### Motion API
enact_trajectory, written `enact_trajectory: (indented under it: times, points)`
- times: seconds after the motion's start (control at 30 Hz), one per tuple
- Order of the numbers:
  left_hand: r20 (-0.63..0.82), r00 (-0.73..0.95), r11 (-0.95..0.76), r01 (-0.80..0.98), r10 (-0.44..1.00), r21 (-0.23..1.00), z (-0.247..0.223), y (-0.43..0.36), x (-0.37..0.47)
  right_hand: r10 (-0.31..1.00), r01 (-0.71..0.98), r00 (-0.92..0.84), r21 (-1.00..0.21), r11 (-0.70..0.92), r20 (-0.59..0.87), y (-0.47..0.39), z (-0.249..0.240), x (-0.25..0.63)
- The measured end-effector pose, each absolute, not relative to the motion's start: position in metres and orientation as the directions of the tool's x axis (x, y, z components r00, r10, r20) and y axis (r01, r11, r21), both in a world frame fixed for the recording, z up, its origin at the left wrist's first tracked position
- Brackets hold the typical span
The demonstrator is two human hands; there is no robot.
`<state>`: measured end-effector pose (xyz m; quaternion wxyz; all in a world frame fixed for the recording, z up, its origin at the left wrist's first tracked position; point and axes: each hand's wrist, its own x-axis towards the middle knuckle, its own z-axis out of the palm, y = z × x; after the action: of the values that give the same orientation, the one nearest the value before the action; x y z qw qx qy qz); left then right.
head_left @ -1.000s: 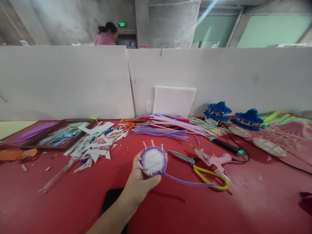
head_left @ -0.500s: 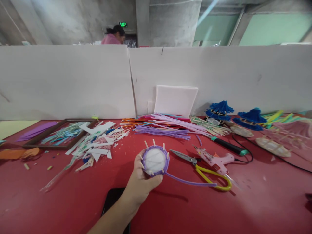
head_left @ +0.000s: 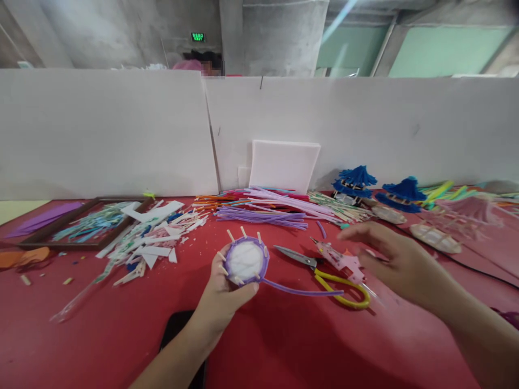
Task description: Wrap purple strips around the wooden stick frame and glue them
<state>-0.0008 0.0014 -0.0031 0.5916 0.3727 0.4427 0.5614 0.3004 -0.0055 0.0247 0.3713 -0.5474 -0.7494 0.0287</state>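
Note:
My left hand (head_left: 227,289) grips a small round craft piece (head_left: 246,260) with a white centre, a purple pipe-cleaner rim and several short wooden sticks standing up around its edge. A loose purple pipe-cleaner end (head_left: 302,292) trails from it to the right. Over the right side of the table, my right hand (head_left: 385,256) has its fingers apart and holds nothing; it hovers by the handle of a pink hot glue gun (head_left: 343,262), partly covering it. Scissors with yellow handles (head_left: 340,286) lie between the craft piece and the glue gun.
Bundled pipe cleaners (head_left: 263,216) lie at the back, before a leaning white card stack (head_left: 284,165). Blue roofed models (head_left: 354,183) stand back right. Scraps (head_left: 158,232) and a brown frame (head_left: 68,246) lie left; a dark phone (head_left: 178,327) sits under my left forearm. A person (head_left: 198,62) is behind the partition.
My right hand has come into view from the right, reaching over the glue gun. My left hand still holds the craft piece. The whole view has shifted slightly.

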Motion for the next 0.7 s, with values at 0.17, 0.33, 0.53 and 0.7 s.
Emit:
enact_trajectory:
  times: [0.17,0.33,0.53,0.7]
  points:
    - [-0.151,-0.023,0.130,-0.393,0.988,0.910,0.005,-0.001,0.001,0.930,0.909,-0.249,-0.266,0.321,0.270,0.044,-0.010,0.337]
    - [-0.163,0.007,0.152,-0.400,0.987,0.904,0.008,-0.003,0.000,0.917,0.884,-0.344,-0.260,0.389,0.201,0.045,-0.023,0.349]
    - [-0.148,0.045,0.154,-0.398,0.988,0.904,0.002,-0.003,0.000,0.844,0.822,-0.145,-0.411,0.393,0.517,0.032,-0.004,0.310]
    - [-0.198,0.141,0.240,-0.434,0.970,0.868,0.008,-0.006,0.003,0.900,0.541,-0.022,-0.752,0.376,0.435,-0.005,-0.003,0.262]
